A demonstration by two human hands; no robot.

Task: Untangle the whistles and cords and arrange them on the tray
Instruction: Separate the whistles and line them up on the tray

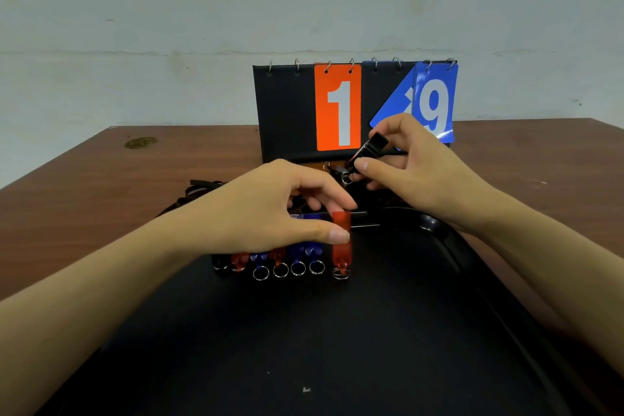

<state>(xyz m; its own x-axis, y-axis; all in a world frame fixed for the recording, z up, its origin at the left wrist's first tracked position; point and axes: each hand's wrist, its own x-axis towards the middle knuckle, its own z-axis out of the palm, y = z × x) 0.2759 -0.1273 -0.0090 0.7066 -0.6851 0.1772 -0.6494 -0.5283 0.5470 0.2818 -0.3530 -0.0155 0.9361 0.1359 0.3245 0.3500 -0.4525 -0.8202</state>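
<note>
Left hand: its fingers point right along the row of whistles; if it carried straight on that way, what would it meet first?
The left hand already pinches the red whistle at the row's right end. Beyond it, only bare black tray seems to lie ahead, up to the raised rim. The right hand looks higher and farther back, though depth is unclear.

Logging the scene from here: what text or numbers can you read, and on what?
"1": white digit on the orange flip card of the black scoreboard.
"9": white digit on the blue flip card of the same scoreboard; a tilted blue card beside it shows only a fragment, unreadable.
No other text is legible.
</note>
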